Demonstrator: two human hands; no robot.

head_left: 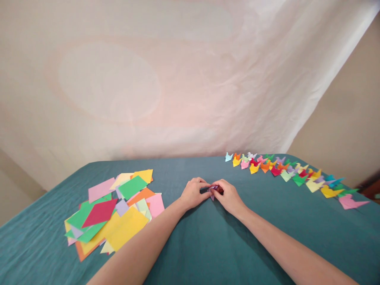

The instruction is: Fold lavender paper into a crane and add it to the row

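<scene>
A small folded piece of purple paper (pixel 212 192) is held between my two hands, just above the green tablecloth at the middle of the table. My left hand (pixel 194 192) pinches its left side between thumb and fingers. From the right, my right hand (pixel 228 195) grips it the same way, fingertips nearly meeting those of the left. Most of the paper's shape is hidden behind the fingers, so its exact fold cannot be made out.
To the left lies a loose, overlapping pile of coloured paper sheets (pixel 127 227). Rows of folded paper birds (pixel 299 179) in many colours stand along the table's right side, with a pink bird (pixel 350 201) nearest. A pale cloth (pixel 190 79) hangs behind the green-covered table (pixel 190 253).
</scene>
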